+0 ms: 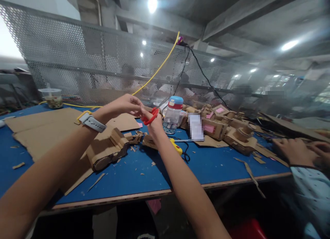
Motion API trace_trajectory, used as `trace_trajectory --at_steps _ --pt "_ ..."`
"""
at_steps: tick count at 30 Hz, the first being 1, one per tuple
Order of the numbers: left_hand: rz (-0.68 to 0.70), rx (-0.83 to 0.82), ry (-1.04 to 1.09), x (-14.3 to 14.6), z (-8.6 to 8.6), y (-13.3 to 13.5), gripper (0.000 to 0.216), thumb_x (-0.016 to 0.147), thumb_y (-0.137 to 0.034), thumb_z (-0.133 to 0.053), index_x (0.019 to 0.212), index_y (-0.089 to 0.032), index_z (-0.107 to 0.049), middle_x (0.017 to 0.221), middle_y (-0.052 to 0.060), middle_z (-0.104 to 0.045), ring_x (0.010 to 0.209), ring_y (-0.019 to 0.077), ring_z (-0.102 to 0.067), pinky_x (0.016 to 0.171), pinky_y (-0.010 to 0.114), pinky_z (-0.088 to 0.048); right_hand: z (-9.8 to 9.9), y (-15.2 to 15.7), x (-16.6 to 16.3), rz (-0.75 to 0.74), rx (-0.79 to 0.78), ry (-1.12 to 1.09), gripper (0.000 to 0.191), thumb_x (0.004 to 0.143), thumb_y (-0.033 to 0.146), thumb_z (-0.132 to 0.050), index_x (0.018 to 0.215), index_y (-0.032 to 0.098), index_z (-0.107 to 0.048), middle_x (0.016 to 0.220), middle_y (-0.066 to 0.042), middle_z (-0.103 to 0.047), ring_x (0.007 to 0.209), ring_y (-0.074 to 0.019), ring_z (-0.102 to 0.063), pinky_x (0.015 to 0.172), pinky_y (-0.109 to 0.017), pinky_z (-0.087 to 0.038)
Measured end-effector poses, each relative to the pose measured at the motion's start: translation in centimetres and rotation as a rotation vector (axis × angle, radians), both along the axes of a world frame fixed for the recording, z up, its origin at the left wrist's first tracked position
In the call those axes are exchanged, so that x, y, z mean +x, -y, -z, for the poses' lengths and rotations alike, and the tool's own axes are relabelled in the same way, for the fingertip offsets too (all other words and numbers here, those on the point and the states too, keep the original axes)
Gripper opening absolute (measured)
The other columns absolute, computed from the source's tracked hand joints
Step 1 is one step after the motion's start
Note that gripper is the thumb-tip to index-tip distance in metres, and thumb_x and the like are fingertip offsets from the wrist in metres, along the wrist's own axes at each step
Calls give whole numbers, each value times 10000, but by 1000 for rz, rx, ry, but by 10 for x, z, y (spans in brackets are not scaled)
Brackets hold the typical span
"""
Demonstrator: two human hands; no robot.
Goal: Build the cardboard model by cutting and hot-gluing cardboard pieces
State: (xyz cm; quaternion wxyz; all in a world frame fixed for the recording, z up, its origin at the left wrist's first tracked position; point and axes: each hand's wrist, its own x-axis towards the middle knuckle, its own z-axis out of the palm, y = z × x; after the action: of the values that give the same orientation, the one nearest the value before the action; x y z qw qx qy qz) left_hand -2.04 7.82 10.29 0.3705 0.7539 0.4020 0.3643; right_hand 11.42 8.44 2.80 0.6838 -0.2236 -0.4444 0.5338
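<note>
Red handles (155, 112), apparently scissors, sit in the partly curled right hand (155, 125), above the blue table (144, 180). The left hand (128, 104) is half-curled at the right fingertips; its hold cannot be told. Caution: a slip could bring any hidden blades against the left fingers.

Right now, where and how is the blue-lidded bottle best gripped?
Probably around the clear body, below the red collar, from the near side: the bottle stands upright, its body looks round, cardboard pieces crowd its right, and the right hand is to its left.
</note>
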Motion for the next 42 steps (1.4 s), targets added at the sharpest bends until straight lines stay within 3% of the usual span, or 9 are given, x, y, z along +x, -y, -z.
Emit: trace_trajectory --at_steps 4,10,16,25,30,36,42 --pt "22 -13 -30 3 2 1 110 656 -216 -738 742 -162 -696 685 54 -706 645 146 -647 624 250 -499 1 -5 2 2 -5 -11 337 544 250 -816 712 177 -534 659 13 -636 613 -120 -603 591 -264 -484" --pt "40 -5 -66 -1 -4 5 77 658 -195 -721 714 -151 -692 645 47 -673 587 124 -601 570 234 -446 2 -6 2 119 -92 -60 445 496 194 -819 733 215 -444 557 109 -501 488 -80 -502 514 -232 -412" --pt "55 20 -120 -2 -3 5 160 662 -269 -755 750 -154 -687 625 37 -652 572 129 -577 554 245 -432 1 -3 4 101 -71 12 428 525 190 -791 772 217 -442 571 105 -517 494 -84 -509 515 -232 -414" --pt "9 -4 -74 4 -3 8 45 717 -163 -668 705 -132 -638 594 20 -610 553 106 -547 548 230 -399 0 -2 3 64 -69 -44 415 525 165 -768 774 219 -440 554 122 -530 491 -70 -518 528 -206 -415" --pt "63 -55 -22 4 0 6 66 716 -136 -649 674 -142 -598 591 15 -592 532 95 -529 527 225 -368 -2 0 3 36 -57 -51 396 558 154 -762 754 217 -423 563 118 -546 506 -62 -539 540 -191 -421" --pt "136 -113 6 1 5 -1 69 727 -131 -623 691 -160 -572 604 11 -594 534 90 -532 514 214 -359 -6 3 0 62 -56 -56 460 548 274 -821 771 227 -420 586 109 -567 545 -95 -591 538 -221 -456" --pt "71 -159 87 0 6 -3 119 679 -128 -655 737 -173 -561 630 6 -600 548 96 -550 550 221 -402 -6 4 0 24 -73 -58 433 553 192 -804 776 223 -434 624 104 -606 601 -97 -628 574 -221 -467"
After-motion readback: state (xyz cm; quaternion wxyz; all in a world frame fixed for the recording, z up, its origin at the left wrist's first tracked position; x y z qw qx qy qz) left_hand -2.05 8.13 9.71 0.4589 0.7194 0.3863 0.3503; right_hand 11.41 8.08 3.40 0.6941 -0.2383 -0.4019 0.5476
